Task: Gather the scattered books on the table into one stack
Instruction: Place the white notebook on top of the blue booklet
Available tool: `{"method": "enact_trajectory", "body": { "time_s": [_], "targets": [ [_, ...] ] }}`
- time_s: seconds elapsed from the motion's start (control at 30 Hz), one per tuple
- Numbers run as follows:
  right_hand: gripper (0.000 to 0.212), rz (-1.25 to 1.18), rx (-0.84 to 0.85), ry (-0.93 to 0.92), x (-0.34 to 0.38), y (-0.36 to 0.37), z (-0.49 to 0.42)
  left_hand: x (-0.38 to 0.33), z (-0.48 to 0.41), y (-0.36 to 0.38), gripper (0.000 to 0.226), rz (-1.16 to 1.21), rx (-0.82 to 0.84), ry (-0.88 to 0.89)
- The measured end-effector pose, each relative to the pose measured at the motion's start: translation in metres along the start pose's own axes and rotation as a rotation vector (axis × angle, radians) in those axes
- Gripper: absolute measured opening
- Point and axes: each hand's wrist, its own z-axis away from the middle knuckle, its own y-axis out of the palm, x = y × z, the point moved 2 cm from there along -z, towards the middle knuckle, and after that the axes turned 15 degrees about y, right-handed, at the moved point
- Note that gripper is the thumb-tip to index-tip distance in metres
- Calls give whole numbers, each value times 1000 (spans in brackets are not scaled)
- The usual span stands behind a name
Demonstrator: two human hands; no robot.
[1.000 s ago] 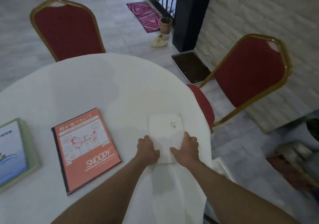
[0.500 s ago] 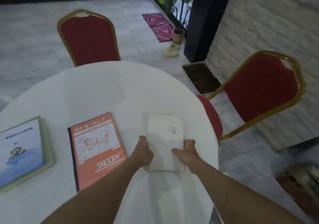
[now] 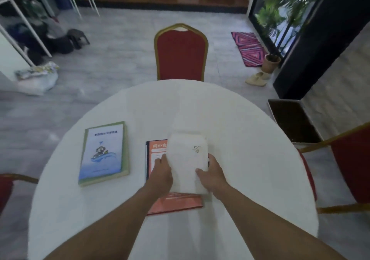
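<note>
A small white book (image 3: pixel 186 159) is held over the orange Snoopy book (image 3: pixel 176 201), which lies flat on the round white table (image 3: pixel 250 159) and is mostly covered. My left hand (image 3: pixel 161 174) grips the white book's left edge and my right hand (image 3: pixel 213 174) grips its right edge. I cannot tell whether the white book rests on the orange one or hovers just above it. A thicker blue and green book (image 3: pixel 104 152) lies flat to the left, apart from the other two.
Red chairs with gold frames stand at the far side (image 3: pixel 181 53), at the right (image 3: pixel 348 165) and at the left edge (image 3: pixel 6 187). On the floor to the right are a dark tray (image 3: pixel 292 121), a plant pot (image 3: pixel 271 63) and a striped mat (image 3: pixel 250 48).
Both hands have carried the white book leftward from the table's right side to above the orange book. The view has swung left, bringing the blue and green book closer to centre.
</note>
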Motion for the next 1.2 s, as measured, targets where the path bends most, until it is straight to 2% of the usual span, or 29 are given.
{"method": "enact_trajectory", "body": {
  "time_s": [0.13,0.27,0.33,0.43,0.63,0.87,1.07,1.2],
  "targets": [
    [63,88,57,-75,37,50,-1,43,17,-37,49,-28,-60,-68],
    [62,134,110,-133,69,102,-1,91,33,-64,42,-65,-180,-70],
    [58,159,122,-151,85,126,-3,112,36,-79,38,-29,-202,-125],
    [53,209,145,-193,108,161,-7,138,39,-100,47,-30,-287,-156],
    [45,280,155,-227,134,217,-17,190,42,-119,45,-20,-259,-337],
    [53,403,112,-187,137,256,-25,220,39,-122,55,-73,-241,-438],
    [65,411,160,-191,134,264,-32,226,35,-121,37,-109,-240,-499],
    [75,452,201,-198,132,266,-32,224,31,-123,41,-135,-213,-561]
  ]
}}
